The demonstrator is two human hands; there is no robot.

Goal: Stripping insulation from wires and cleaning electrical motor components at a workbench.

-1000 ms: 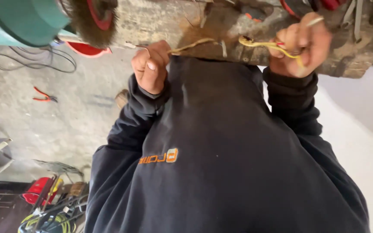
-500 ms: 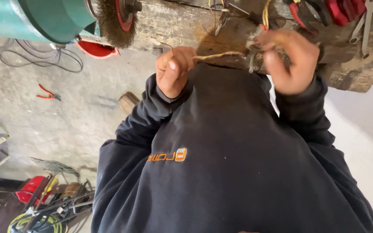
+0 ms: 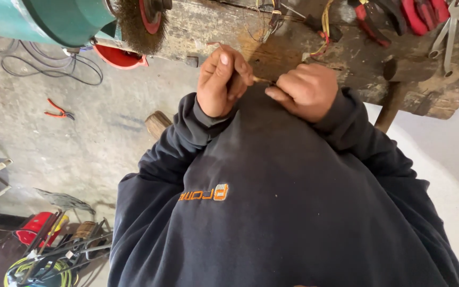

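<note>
I look down over my dark sweatshirt [image 3: 293, 202] at both hands, held close together in front of my chest. My left hand [image 3: 221, 79] is closed, thumb up, pinching one end of a thin yellowish wire [image 3: 262, 81]. My right hand [image 3: 305, 91] is curled into a fist on the other end. Only a short bit of wire shows between the two hands. Both hover just at the edge of a worn wooden workbench [image 3: 224, 26].
A green machine [image 3: 43, 18] with a wire brush wheel [image 3: 134, 24] sits at the top left, with a red bowl [image 3: 118, 56] beneath it. Red-handled tools [image 3: 415, 13] and wrenches [image 3: 450, 24] lie on the bench. Red pliers [image 3: 59, 111], black cables [image 3: 43, 69] and a wooden block [image 3: 158, 123] are on the concrete floor.
My hands have come together from wide apart. The long stretch of wire between them has shrunk to a short bit. The view has tilted slightly.
</note>
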